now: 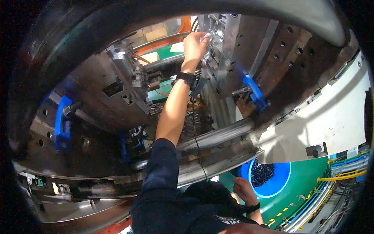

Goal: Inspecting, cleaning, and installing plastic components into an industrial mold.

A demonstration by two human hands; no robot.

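My left arm stretches deep between two metal mold halves of a machine. At the upper middle, my left hand (194,48) is closed on a small white crumpled piece (206,37), perhaps a wipe. It is held against the inner face of the right mold half (226,50). A black strap (186,79) circles that wrist, and a thin dark cable (196,144) hangs below it. Low on the right, my right hand (244,190) is by my body with its fingers curled in; whatever it may hold is hidden. It also wears a dark wrist strap.
The left mold half (117,80) faces the right one. Blue clamps (62,123) (255,93) are bolted on both sides. A metal tie bar (218,136) crosses below my arm. Beside my right hand, a blue tub (286,171) of dark pieces stands on the green floor. Hoses (311,206) run at lower right.
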